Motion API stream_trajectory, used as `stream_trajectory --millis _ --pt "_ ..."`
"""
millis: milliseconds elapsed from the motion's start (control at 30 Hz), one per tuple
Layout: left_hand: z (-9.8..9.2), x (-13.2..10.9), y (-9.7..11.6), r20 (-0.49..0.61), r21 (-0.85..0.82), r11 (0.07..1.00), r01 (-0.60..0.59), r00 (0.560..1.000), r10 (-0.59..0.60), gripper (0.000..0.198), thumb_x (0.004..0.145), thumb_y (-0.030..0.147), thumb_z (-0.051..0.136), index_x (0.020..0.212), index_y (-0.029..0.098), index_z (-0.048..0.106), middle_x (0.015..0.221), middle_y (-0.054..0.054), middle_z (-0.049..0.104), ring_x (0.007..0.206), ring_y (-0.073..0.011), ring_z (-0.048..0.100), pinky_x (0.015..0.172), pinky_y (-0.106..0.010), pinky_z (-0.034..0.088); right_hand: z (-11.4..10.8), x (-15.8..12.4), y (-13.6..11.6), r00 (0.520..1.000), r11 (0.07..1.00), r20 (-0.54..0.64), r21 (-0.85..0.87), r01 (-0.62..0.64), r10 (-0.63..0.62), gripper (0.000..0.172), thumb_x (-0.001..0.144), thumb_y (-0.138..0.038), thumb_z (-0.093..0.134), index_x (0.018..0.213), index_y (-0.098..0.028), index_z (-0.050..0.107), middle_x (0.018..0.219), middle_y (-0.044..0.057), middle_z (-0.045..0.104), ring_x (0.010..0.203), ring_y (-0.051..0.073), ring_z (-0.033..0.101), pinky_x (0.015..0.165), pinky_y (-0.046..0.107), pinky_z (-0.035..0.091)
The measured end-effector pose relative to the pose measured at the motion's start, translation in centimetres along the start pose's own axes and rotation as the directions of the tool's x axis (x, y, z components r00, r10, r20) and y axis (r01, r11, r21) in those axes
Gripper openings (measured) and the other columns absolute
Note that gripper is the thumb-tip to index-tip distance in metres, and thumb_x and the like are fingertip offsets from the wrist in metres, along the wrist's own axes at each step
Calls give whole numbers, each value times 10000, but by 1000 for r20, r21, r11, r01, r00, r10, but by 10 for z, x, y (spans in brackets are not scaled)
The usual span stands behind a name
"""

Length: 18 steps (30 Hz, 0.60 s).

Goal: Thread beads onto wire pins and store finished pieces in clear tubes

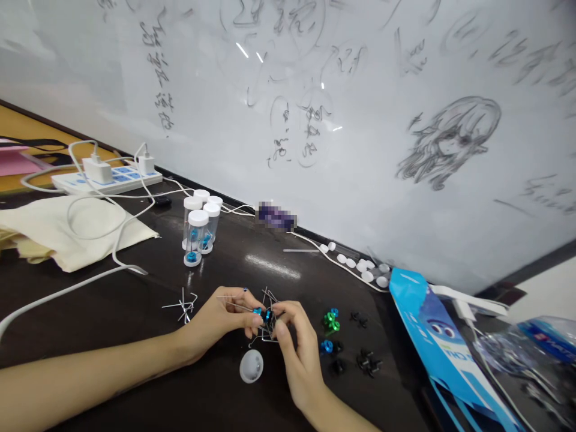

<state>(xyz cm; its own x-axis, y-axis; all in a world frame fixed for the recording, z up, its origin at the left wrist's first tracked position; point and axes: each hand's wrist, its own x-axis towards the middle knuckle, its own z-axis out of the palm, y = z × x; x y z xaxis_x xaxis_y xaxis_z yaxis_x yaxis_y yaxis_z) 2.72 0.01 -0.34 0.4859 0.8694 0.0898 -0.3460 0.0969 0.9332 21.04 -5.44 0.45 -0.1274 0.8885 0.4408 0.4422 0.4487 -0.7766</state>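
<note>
My left hand (220, 321) pinches a thin metal rod (231, 304) and a small blue-and-black part (261, 314) between thumb and fingers. My right hand (297, 339) closes its thumb and fingertips at the other side of that part; what exactly it grips is partly hidden. Beneath and behind the fingers lies a heap of bent metal wires (270, 297). A small round white cup (251, 366) with tiny bits inside sits just in front of the hands. To the left of my left hand is a loose cluster of short metal pins (184, 307).
Several capped transparent tubes (197, 237) with blue parts stand at the back left. Green parts (332, 323), blue parts (326, 346) and black parts (369, 362) lie on the right. White caps (362, 265) line the whiteboard. A blue bag (438, 336), power strip (121, 177) and cables surround the table.
</note>
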Motion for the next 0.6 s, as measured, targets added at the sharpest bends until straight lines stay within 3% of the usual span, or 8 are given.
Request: stream_trajectory --millis 167,367,600 --pt "0 1 1 10 -1 1000 -1 1000 1 138 713 204 816 798 133 734 615 -3 703 542 -103 617 572 -209 521 0 0 -1 999 999 35 -35 8 -7 212 1004 -330 409 1013 -255 607 964 35 583 908 204 561 817 347 414" --pt "0 1 0 -3 5 1000 8 1000 -8 156 705 210 823 808 134 736 637 -9 710 557 -109 621 581 -216 521 1 0 -1 1000 1000 -5 -1 -7 7 232 1009 -354 392 1093 -250 581 933 39 568 870 198 559 795 346 429" --pt "1 0 0 5 8 1000 4 1000 -4 150 711 221 816 800 133 733 621 -11 702 557 -120 618 572 -230 517 0 1 -3 1000 999 21 -37 -3 4 264 1019 -343 367 1041 -244 611 908 39 578 899 206 563 806 350 423"
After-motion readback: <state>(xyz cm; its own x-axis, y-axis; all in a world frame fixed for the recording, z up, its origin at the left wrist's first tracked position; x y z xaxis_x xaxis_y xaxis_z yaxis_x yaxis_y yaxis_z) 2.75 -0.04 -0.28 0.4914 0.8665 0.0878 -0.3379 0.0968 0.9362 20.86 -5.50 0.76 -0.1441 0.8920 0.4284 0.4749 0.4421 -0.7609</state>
